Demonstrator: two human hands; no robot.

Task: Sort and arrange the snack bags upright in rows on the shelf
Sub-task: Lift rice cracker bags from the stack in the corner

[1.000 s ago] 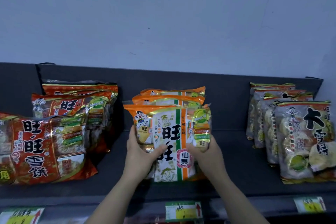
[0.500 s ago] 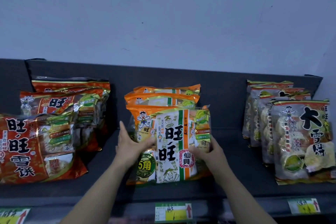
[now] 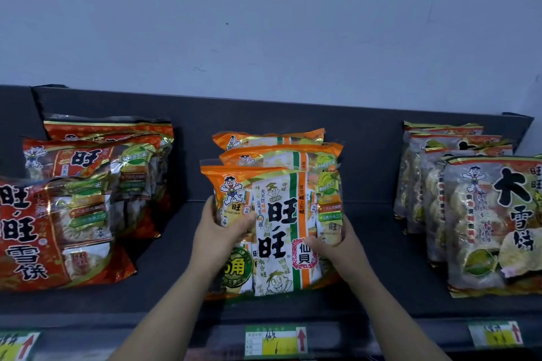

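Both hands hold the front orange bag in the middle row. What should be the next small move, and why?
Probably ease the front orange bag back and slightly right against the two orange bags behind it, then release. The left hand and right hand grip its sides. It stands upright with the label forward, but its left edge sticks out past the row.

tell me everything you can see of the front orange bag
The front orange bag is glossy plastic, with a white centre panel, black characters, a green and orange stripe, a cartoon boy top left and a green badge lower left. It stands upright on the dark shelf, heading its row. The left hand and right hand grip its sides.
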